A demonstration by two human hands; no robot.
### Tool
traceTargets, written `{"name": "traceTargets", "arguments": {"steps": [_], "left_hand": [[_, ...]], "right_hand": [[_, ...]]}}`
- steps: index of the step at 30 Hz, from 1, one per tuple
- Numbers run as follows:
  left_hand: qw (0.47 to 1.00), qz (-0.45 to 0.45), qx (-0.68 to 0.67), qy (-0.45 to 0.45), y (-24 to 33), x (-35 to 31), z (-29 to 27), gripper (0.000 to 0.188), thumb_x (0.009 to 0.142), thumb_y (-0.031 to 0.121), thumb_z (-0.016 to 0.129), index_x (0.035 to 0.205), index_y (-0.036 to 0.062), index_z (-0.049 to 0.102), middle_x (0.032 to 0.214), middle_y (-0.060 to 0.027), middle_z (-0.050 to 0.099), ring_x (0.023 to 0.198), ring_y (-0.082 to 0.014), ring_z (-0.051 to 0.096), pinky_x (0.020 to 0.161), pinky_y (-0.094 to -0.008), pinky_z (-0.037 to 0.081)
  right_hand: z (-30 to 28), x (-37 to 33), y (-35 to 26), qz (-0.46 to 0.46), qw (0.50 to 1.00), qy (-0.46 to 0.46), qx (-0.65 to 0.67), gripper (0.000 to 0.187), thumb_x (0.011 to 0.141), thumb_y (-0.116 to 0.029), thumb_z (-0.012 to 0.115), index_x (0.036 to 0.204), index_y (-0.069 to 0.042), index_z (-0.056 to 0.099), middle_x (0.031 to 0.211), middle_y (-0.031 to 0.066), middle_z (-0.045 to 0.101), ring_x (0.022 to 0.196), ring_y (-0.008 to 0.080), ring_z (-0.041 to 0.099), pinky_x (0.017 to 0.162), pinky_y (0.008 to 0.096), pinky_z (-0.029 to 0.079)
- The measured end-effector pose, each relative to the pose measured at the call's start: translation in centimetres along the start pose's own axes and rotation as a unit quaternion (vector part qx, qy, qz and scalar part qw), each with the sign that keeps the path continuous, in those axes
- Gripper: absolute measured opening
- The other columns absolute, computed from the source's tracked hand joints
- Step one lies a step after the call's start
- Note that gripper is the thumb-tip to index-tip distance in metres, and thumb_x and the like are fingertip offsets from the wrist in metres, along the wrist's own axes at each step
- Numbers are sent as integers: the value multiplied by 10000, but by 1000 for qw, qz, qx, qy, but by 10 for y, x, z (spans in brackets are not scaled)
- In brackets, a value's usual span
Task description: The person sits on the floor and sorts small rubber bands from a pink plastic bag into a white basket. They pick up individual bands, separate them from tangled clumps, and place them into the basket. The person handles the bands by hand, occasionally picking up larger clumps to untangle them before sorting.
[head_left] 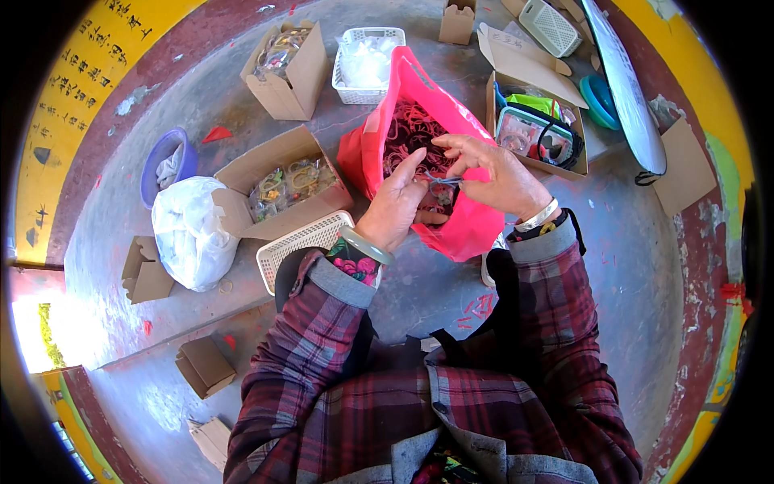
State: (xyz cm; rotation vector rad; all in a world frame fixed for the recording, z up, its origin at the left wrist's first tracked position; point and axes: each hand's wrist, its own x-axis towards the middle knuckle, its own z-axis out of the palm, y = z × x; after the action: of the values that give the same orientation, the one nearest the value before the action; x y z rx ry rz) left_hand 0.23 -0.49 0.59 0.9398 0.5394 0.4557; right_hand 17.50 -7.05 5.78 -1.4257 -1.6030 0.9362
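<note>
A bright pink-red bag (pixel 463 230) stands open in front of me, filled with many dark red and pink bands (pixel 413 129) that look like hair ties. Over its mouth, my left hand (pixel 397 200) and my right hand (pixel 501 181) are close together, fingers bent inward. Between their fingertips is a thin blue-grey band (pixel 439 180), pinched from both sides. Just below it shows a small clear, shiny piece (pixel 443 195), partly covered by the fingers; its kind is unclear.
Left of the bag are a cardboard box of packets (pixel 235 173), a cream basket (pixel 278 252), a stuffed white plastic bag (pixel 189 234) and a purple basin (pixel 187 157). Another open box (pixel 556 165) stands right. Behind are a box (pixel 302 93) and a white basket (pixel 359 95).
</note>
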Motion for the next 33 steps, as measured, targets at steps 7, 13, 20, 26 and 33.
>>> {"name": "traceTargets", "arguments": {"steps": [7, 13, 20, 26, 33], "left_hand": [[999, 18, 9, -48, -2, 2, 1, 465, 927, 94, 345, 1376, 66, 226, 1175, -116, 469, 961, -198, 574, 736, -305, 536], [999, 12, -6, -44, -5, 2, 0, 470, 932, 90, 357, 1382, 86, 220, 1177, -106, 460, 946, -188, 570, 732, -298, 539], [999, 0, -21, -34, -2, 0, 2, 505, 942, 110, 377, 1398, 88, 162, 1142, -102, 480, 933, -180, 572, 700, -294, 547], [999, -6, -13, -48, -4, 3, -2, 538, 930, 103, 358, 1407, 113, 109, 1122, -102, 488, 880, -173, 587, 677, -280, 543], [999, -4, 26, -46, -2, 1, 3, 561, 895, 79, 347, 1405, 120, 115, 1115, -94, 495, 838, -165, 593, 646, -272, 540]], "right_hand": [[1, 0, 4, 6, 997, -58, -40, 628, 647, 0, 527, 1265, -83, 450, 928, 164, 633, 824, 197, 622, 754, 297, 462], [6, -1, 7, -46, 992, -62, -96, 593, 681, -39, 579, 1259, -101, 460, 1016, 173, 618, 872, 254, 638, 766, 319, 479], [9, 2, 10, 18, 997, -71, -4, 561, 721, -104, 615, 1260, -117, 461, 1077, 149, 604, 961, 272, 613, 806, 348, 469], [10, 1, 3, 0, 993, -102, -59, 660, 715, -126, 624, 1325, -140, 372, 1072, 180, 595, 957, 319, 599, 809, 377, 465], [19, -1, 2, -15, 985, -100, -140, 744, 681, -90, 595, 1366, -116, 306, 1048, 217, 587, 920, 343, 596, 800, 406, 464]]}}
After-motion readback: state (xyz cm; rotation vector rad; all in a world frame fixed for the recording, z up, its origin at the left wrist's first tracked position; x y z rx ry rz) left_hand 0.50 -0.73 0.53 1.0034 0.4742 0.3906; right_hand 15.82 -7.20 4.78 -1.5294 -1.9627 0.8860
